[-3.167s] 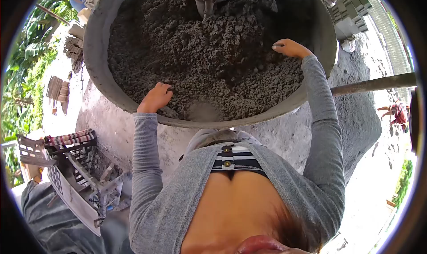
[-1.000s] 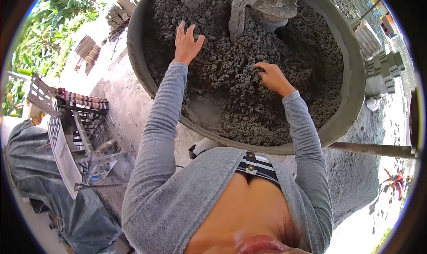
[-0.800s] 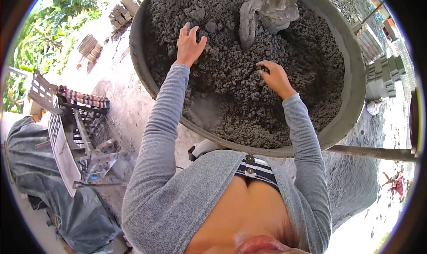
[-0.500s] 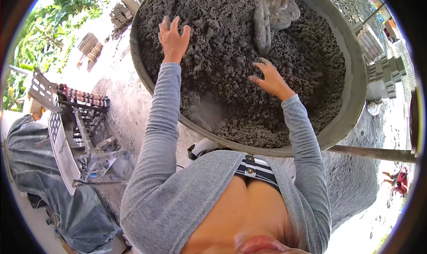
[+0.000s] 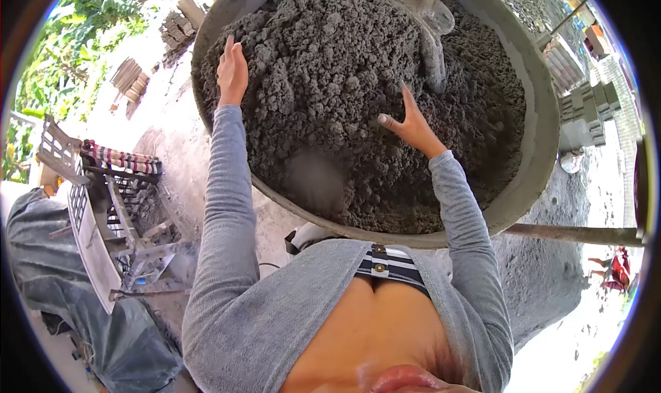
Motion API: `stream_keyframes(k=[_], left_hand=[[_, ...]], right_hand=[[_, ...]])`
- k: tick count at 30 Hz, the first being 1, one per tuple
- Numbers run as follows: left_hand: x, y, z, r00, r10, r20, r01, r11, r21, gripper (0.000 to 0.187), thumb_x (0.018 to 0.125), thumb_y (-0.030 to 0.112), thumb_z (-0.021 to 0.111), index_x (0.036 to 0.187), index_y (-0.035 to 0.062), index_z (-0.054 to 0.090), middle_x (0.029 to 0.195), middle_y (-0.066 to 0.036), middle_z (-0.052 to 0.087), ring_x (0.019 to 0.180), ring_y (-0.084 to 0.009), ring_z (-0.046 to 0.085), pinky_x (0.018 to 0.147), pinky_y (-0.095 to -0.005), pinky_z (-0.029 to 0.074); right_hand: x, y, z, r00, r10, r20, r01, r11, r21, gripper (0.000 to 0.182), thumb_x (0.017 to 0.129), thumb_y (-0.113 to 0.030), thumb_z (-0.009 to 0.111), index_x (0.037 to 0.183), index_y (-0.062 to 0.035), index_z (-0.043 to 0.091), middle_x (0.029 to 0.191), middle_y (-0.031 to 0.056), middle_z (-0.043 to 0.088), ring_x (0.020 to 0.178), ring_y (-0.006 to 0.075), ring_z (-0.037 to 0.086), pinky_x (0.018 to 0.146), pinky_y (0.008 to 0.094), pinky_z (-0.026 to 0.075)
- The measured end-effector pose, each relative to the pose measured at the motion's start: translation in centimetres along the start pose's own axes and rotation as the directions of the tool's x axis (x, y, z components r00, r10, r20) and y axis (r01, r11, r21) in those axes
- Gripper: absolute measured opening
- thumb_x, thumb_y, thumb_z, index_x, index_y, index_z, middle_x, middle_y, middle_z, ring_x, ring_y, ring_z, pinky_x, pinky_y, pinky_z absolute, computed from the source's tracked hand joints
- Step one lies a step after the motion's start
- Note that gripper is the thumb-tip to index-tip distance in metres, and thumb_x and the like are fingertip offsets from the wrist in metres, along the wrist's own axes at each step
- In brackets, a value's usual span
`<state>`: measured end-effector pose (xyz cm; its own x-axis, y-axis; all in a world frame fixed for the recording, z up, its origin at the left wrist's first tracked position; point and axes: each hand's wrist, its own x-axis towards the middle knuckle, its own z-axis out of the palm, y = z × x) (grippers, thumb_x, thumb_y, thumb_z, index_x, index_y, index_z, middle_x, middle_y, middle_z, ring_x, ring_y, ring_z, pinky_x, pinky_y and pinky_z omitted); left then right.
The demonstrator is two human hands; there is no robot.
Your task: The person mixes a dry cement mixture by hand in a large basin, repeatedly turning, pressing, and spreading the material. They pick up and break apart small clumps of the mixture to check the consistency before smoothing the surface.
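A big round mixing pan [image 5: 540, 142] holds a mound of crumbly grey concrete mix [image 5: 323, 83]. My left hand [image 5: 232, 75] is over the pan's left side, at the edge of the heap, with thumb and fingers apart and nothing in them. Over the mix right of the middle, my right hand [image 5: 415, 123] has thumb and forefinger spread wide; it is empty too. A mix-coated metal mixing arm [image 5: 432, 45] reaches down into the heap just beyond my right hand. A smudge blurs the mix between my forearms.
On the left stand a worn wooden frame [image 5: 131, 235] and a dark tarp [image 5: 89, 324] over something. Grey blocks [image 5: 585, 111] are stacked at the right. A pole [image 5: 578, 234] sticks out sideways from the pan's lower right. Greenery [image 5: 89, 42] grows at upper left.
My left hand has moved left toward the pan's rim. My right hand has shifted slightly, its thumb and forefinger wider apart. The mixing arm has swung right, and the mix looks heaped higher.
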<state>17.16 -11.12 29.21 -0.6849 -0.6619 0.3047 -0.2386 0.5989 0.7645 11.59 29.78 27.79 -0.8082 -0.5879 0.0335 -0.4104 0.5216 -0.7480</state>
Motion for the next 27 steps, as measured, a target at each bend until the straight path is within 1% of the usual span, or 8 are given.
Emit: stream_keyframes(k=[5,11,14,18,19,22,24,27], left_hand=[[-3.0,3.9,-0.1,0.969,-0.043,0.242,0.047,0.999,-0.012,0.066,0.096,0.054,0.017,0.144,0.0129,0.037,0.145,-0.018,0.039,0.133,-0.0373,0.035,0.111,-0.0452,0.022],[-10.4,9.9,0.1,0.919,0.177,0.353,-0.221,0.971,0.090,0.058,0.097,0.046,0.025,0.141,0.0113,0.040,0.132,-0.014,0.052,0.111,-0.0331,0.047,0.097,-0.0471,0.030],[-13.3,12.5,1.2,0.889,0.132,0.438,-0.154,0.988,0.016,0.059,0.097,0.046,0.025,0.138,0.0073,0.041,0.134,-0.012,0.050,0.111,-0.0343,0.047,0.096,-0.0474,0.031],[-16.6,15.2,2.8,0.833,0.225,0.506,-0.197,0.974,-0.109,0.056,0.097,0.047,0.025,0.141,0.0149,0.042,0.131,-0.019,0.050,0.109,-0.0374,0.048,0.095,-0.0471,0.036],[-16.6,15.0,3.7,0.827,0.045,0.561,0.001,0.997,-0.081,0.055,0.098,0.048,0.025,0.140,0.0185,0.043,0.133,-0.023,0.047,0.112,-0.0405,0.047,0.097,-0.0467,0.037],[-17.8,14.5,4.8,0.754,0.125,0.644,0.048,0.969,-0.244,0.062,0.099,0.051,0.022,0.141,0.0110,0.043,0.136,-0.022,0.045,0.127,-0.0345,0.041,0.106,-0.0411,0.030],[-17.6,13.2,6.1,0.635,0.157,0.756,0.256,0.881,-0.398,0.084,0.093,0.067,0.015,0.146,0.0042,0.032,0.153,-0.011,0.027,0.142,-0.0234,0.021,0.115,-0.0384,0.011],[-18.5,13.9,7.7,0.575,0.180,0.798,0.318,0.850,-0.421,0.079,0.097,0.061,0.016,0.145,-0.0002,0.030,0.148,-0.013,0.033,0.139,-0.0229,0.027,0.114,-0.0356,0.015]], right_hand=[[-0.1,1.4,-2.2,0.986,0.096,-0.136,-0.113,0.985,-0.127,0.130,0.064,-0.082,0.059,0.151,-0.0057,0.001,0.153,0.0264,0.014,0.141,0.0435,0.017,0.112,0.0531,0.023],[-2.3,2.2,-9.1,0.964,0.213,-0.161,-0.232,0.967,-0.107,0.117,0.067,-0.075,0.066,0.147,-0.0032,0.022,0.146,0.0279,0.031,0.135,0.0414,0.032,0.110,0.0476,0.029],[-4.3,4.3,-12.3,0.948,0.270,-0.172,-0.298,0.940,-0.168,0.109,0.071,-0.071,0.065,0.145,0.0009,0.028,0.143,0.0272,0.038,0.133,0.0382,0.037,0.110,0.0435,0.031],[-5.7,7.4,-15.8,0.941,0.270,-0.201,-0.329,0.868,-0.372,0.103,0.077,-0.070,0.058,0.138,0.0098,0.035,0.140,0.0286,0.041,0.130,0.0378,0.042,0.108,0.0415,0.033],[-5.9,7.8,-16.5,0.942,0.277,-0.188,-0.332,0.849,-0.411,0.101,0.078,-0.070,0.057,0.137,0.0102,0.037,0.137,0.0289,0.044,0.128,0.0386,0.044,0.106,0.0416,0.035],[-8.4,7.1,-17.9,0.919,0.322,-0.225,-0.390,0.825,-0.410,0.093,0.081,-0.068,0.054,0.130,0.0092,0.046,0.125,0.0289,0.055,0.118,0.0402,0.053,0.100,0.0425,0.041],[-10.0,7.3,-17.9,0.898,0.256,-0.358,-0.397,0.823,-0.407,0.089,0.082,-0.069,0.053,0.128,0.0066,0.050,0.119,0.0282,0.059,0.112,0.0392,0.057,0.095,0.0438,0.045],[-11.1,7.8,-18.7,0.857,0.236,-0.458,-0.429,0.820,-0.380,0.088,0.082,-0.070,0.052,0.129,0.0045,0.051,0.118,0.0272,0.060,0.111,0.0382,0.058,0.093,0.0438,0.047]])
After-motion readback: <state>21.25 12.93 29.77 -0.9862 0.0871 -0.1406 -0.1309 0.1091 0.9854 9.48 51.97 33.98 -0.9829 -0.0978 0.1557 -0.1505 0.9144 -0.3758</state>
